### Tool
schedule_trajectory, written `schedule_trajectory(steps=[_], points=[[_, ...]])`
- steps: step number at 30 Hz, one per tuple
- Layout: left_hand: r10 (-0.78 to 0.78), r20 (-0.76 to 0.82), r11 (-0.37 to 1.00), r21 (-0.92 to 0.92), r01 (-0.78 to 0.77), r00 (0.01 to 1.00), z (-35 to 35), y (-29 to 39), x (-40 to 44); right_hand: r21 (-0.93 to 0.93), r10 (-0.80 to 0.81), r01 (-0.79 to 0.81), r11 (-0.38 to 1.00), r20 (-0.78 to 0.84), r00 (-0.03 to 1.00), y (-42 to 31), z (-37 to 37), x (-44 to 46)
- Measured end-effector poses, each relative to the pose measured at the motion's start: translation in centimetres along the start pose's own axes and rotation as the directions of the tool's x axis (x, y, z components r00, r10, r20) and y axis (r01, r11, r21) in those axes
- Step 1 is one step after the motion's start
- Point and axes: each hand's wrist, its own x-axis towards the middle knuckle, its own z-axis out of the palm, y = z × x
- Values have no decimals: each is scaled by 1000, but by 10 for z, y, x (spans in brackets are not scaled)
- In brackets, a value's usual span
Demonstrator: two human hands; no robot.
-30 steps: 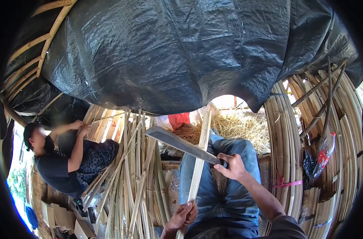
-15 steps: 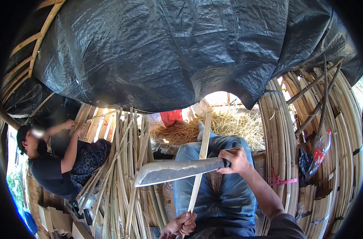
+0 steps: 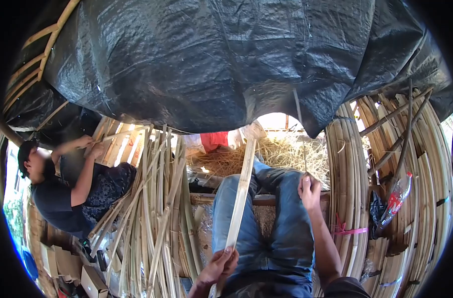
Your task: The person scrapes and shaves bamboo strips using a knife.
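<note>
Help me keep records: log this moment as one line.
left hand: holds bamboo strip | right hand: holds machete | machete: apart from strip

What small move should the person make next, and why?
Probably bring the long, grey-bladed metal machete over to the flat, pale bamboo strip: the right hand holds the machete apart from the strip, while the left hand grips the strip's lower part.

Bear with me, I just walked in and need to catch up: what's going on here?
Someone's left hand grips a bamboo strip near its lower end, with the strip slanting away forward. The right hand holds a big knife raised, its blade seen edge-on and apart from the strip. Off to the left, a co-worker handles a thin strip. Many loose strips lie between the two people.
</note>
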Motion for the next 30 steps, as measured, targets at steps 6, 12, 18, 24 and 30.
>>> schedule_trajectory(steps=[6,12,18,24,30], points=[[73,-48,987,147,-65,996,15,15,-3,-180,18,-21,983,-18,1000,5,9,-2],[115,-58,983,153,-105,992,23,17,-15,-364,-128,100,926,-55,990,21,14,-1],[115,-25,975,196,-108,993,27,16,-19,358,220,-315,879,282,934,-96,40,-12],[110,2,975,195,-108,994,23,13,-21,472,260,-443,762,404,877,-141,62,-7],[98,87,983,145,-109,991,21,6,-24,455,291,-511,729,470,833,-149,71,-8]])
